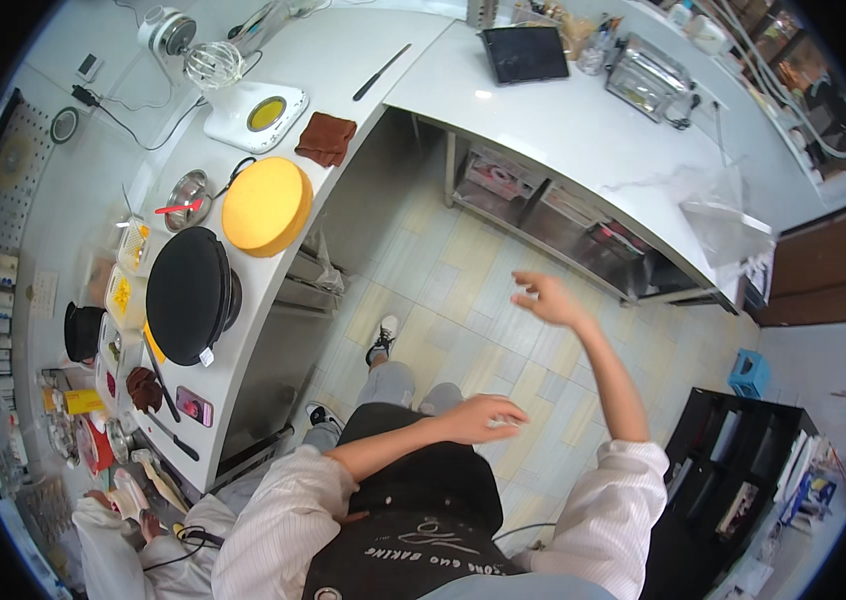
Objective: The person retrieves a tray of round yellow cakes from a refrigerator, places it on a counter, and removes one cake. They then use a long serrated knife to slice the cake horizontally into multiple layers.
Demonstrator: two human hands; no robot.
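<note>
Both my hands hang over the tiled floor, away from the counters. My left hand point(484, 418) is in front of my black apron, fingers loosely bent, nothing seen in it. Further out, my right hand point(547, 298) is slightly blurred, its fingers apart and holding nothing. Which arm is left or right follows from the picture only loosely, as the forearms do not cross. On the counter to the left lie a round yellow sponge cake point(265, 206), a black round plate on a turntable point(187, 296), a folded brown cloth point(326, 139) and a metal bowl with a red spatula point(187, 201).
A white stand mixer point(254, 120), a long knife point(382, 73) and a phone point(194, 406) lie along the counters. The far counter bears a tablet point(526, 55) and a metal appliance point(648, 78). A black shelf point(723, 450) and blue stool point(749, 373) stand right; a co-worker's hand point(149, 525) shows lower left.
</note>
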